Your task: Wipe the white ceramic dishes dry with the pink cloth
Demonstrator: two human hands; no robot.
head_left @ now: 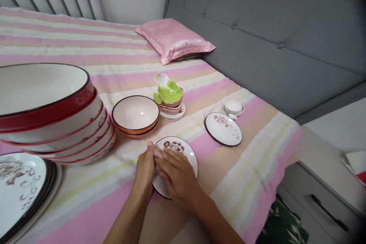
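A round white plate (190,152) with a dark rim and a brown flower print is in front of me, above the striped bedspread. My left hand (145,167) grips it at the left rim, thumb up, with the other fingers mostly hidden. My right hand (180,173) lies across the plate's face, its fingers pressed together and reaching to the left hand. A bit of thin pale pinkish cloth (157,151) shows between the two hands; most of it is covered. Another plate (224,129) of the same pattern lies to the right.
Large red-and-white bowls (57,122) are stacked at left, behind flower-patterned plates (20,187). Orange-sided bowls (135,112), green leaf-shaped dishes (170,91) and small white dishes (233,106) stand farther back. A pink pillow (177,40) lies near the grey headboard (257,19); a nightstand (328,152) is at right.
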